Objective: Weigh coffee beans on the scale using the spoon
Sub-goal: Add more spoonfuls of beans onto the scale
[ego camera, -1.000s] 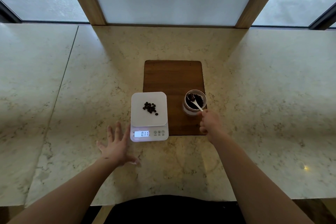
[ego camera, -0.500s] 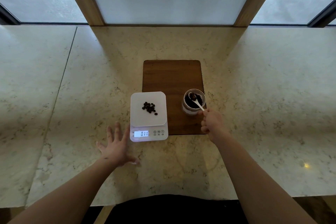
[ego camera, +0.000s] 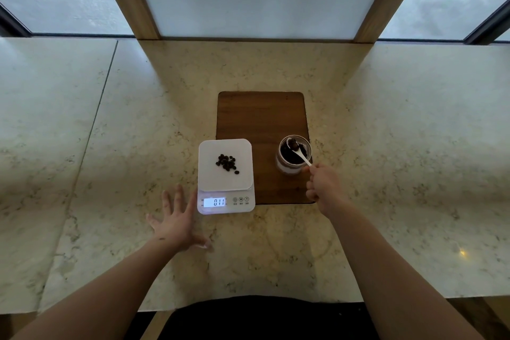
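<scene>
My right hand (ego camera: 324,188) is pinched closed on the end of the white spoon (ego camera: 299,153) handle. The spoon bowl is inside the mouth of the glass jar (ego camera: 294,156), at roughly 10 o'clock in the opening, with a few beans in it. The jar holds dark coffee beans and stands upright on the wooden board (ego camera: 262,119), near the board's 4 o'clock corner.

My left hand (ego camera: 179,218) is flat on the desk (ego camera: 110,146), fingers spread wide, holding nothing. It sits at 8 o'clock from the scale (ego camera: 225,176), index finger just beside the scale's left edge; can't tell if it touches.

The scale is white and overlaps the board's left edge at the board's 7 o'clock. A small pile of coffee beans (ego camera: 227,163) lies on the platform, slightly toward 1 o'clock of its centre, with one bean loose at 4 o'clock of the pile. The lit display (ego camera: 215,202) reads 011; any decimal point is too small to make out. Three round buttons sit to the right of the display.
</scene>
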The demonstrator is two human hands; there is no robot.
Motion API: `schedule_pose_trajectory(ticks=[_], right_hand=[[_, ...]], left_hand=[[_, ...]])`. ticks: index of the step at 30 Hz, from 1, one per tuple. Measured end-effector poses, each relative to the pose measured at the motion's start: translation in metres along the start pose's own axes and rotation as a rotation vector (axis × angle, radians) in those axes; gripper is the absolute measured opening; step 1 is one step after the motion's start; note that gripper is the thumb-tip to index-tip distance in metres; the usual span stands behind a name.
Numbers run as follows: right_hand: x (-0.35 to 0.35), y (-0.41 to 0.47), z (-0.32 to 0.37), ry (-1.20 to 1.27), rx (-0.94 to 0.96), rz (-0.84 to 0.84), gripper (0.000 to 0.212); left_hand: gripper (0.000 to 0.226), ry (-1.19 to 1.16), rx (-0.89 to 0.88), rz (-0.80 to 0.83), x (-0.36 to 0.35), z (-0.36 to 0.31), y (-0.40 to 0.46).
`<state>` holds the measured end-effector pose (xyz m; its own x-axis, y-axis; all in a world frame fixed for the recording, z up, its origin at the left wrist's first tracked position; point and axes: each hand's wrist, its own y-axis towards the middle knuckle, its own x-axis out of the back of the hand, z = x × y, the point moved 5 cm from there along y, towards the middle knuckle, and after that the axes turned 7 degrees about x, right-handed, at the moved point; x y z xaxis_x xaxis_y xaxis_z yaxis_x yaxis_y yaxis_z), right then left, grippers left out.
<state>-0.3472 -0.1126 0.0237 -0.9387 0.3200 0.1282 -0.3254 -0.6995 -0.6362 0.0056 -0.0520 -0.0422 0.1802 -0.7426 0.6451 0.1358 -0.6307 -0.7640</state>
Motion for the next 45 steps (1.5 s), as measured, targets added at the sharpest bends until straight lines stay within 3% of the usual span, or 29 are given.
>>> schedule_pose_trajectory(ticks=[11,45], right_hand=[[-0.023,-0.011,0.020,-0.081,0.054,0.054,0.031],[-0.091,-0.010,-0.006,-0.348,0.025,0.186,0.033]], left_hand=[[0.158,-0.012,-0.004,0.009,0.000,0.002,-0.002],[0.156,-0.021,-0.010,0.008,-0.002,-0.002,-0.001]])
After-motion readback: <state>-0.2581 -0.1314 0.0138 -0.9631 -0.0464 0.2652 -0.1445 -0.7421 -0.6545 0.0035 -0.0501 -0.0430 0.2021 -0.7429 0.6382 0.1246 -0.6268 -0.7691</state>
